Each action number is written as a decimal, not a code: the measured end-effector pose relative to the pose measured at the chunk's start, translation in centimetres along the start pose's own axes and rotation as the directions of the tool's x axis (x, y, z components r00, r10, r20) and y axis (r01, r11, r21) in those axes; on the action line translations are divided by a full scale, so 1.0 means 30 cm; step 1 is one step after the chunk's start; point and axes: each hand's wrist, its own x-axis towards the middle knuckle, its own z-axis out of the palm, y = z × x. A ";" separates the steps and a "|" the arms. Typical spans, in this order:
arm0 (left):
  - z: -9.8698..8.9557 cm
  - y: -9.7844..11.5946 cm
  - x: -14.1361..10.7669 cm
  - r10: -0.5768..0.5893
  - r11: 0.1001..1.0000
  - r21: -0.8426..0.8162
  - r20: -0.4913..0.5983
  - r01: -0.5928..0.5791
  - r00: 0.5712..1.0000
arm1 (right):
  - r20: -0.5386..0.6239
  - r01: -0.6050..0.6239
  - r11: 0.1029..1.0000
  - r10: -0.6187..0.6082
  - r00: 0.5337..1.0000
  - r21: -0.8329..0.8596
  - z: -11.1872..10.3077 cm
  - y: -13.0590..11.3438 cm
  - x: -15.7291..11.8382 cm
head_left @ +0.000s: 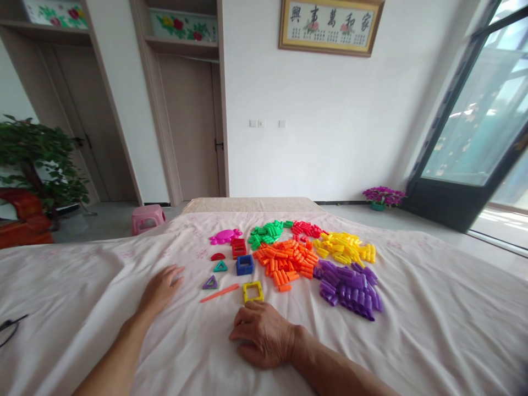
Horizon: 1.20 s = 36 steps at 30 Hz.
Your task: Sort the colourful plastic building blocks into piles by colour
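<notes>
My left hand (162,289) rests on the pale cloth with its fingers stretched out, holding nothing. My right hand (264,336) lies palm down with its fingers curled in; nothing shows in them. Just beyond its knuckles is a yellow square frame (253,284). Between the hands lie an orange strip (220,292), a purple triangle (210,282), a teal triangle (220,266) and a red half-round piece (218,256). Farther back are blue square frames (245,257), red square frames (238,240) and a pink crab-shaped piece (225,236).
Piles of short plastic tubes lie to the right: orange (284,256), green (268,234), red (307,229), yellow (342,247) and purple (350,289). The cloth (445,308) is wrinkled. Dark thin-framed glasses (10,325) lie at the left edge. A pink stool (147,217) stands beyond.
</notes>
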 end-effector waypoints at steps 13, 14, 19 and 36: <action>0.009 0.003 -0.002 0.054 0.996 0.078 -0.033 -0.051 0.998 | -0.026 0.054 0.998 -0.054 0.998 -0.014 -0.022 0.001 0.023; 0.009 0.003 -0.003 0.060 0.996 0.070 -0.040 -0.057 0.997 | -0.026 0.060 0.998 -0.060 0.998 -0.014 -0.021 0.003 0.023; 0.016 -0.005 -0.003 0.078 0.997 0.033 -0.073 -0.076 0.994 | -0.032 0.063 0.998 -0.063 0.997 -0.006 -0.006 0.015 0.018; 0.031 -0.024 -0.002 0.105 0.992 0.082 -0.068 -0.099 0.992 | -0.068 0.046 0.999 -0.044 0.997 0.028 0.009 0.025 0.009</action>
